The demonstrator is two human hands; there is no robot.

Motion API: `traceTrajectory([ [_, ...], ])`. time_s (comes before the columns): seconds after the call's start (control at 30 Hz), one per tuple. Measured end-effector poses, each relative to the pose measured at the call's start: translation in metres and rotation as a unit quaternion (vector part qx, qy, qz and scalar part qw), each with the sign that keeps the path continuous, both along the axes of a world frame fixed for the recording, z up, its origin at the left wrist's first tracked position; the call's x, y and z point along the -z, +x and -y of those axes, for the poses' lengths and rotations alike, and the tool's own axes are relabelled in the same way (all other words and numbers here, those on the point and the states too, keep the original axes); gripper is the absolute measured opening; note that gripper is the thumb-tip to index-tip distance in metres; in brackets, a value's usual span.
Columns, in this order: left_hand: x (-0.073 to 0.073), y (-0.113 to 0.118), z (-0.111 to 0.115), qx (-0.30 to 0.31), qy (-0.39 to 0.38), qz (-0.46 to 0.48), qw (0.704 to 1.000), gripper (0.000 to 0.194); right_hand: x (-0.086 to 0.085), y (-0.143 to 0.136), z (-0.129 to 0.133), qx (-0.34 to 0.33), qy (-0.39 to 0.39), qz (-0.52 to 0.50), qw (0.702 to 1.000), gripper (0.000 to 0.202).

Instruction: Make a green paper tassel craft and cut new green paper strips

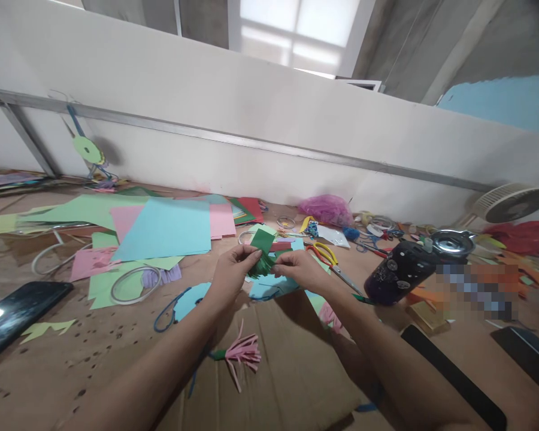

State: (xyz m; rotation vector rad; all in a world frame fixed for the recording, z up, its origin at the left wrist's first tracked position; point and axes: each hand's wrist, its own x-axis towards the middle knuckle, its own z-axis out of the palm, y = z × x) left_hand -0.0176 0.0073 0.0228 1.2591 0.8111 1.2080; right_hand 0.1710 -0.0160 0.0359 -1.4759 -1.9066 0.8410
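A green paper piece (262,240) with a fringed lower end is held up over the middle of the table. My left hand (238,263) pinches it from the left side. On the right, my right hand (299,269) has its fingertips closed on the fringe. Below my hands, a pink paper tassel (245,354) with a green band lies on brown cardboard (291,365). Light blue paper (273,287) sits just behind the cardboard, under my hands. Scissors (335,263) with red and yellow handles rest to the right of my right hand.
Coloured sheets (166,227) and a white ring (135,285) are at the left, with a phone (20,314) at the far left. To the right stand a dark bottle (399,270), a fan (514,202) and orange scraps. Pink plastic (326,209) lies by the wall.
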Motion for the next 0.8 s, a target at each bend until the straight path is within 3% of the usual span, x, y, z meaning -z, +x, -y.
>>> traceTrajectory([
  [0.07, 0.0, -0.001, -0.002, -0.014, 0.008, 0.005, 1.0, 0.029, -0.001, 0.002, 0.0, 0.008, 0.024, -0.007, 1.0, 0.018],
  [0.17, 0.001, -0.001, -0.004, -0.015, 0.015, 0.0, 1.0, 0.028, -0.005, -0.002, 0.001, 0.013, 0.068, -0.095, 0.993, 0.032],
  [0.27, 0.0, 0.001, -0.002, 0.002, 0.032, -0.026, 0.999, 0.025, -0.007, -0.01, 0.005, -0.022, 0.05, -0.148, 0.988, 0.036],
  [0.47, -0.006, 0.003, 0.006, 0.027, 0.015, -0.03, 0.999, 0.027, 0.004, -0.019, 0.008, -0.021, 0.005, -0.101, 0.995, 0.033],
  [0.8, 0.0, 0.003, 0.003, -0.027, -0.017, 0.012, 0.999, 0.028, 0.004, -0.006, 0.002, -0.057, -0.029, -0.061, 0.996, 0.027],
])
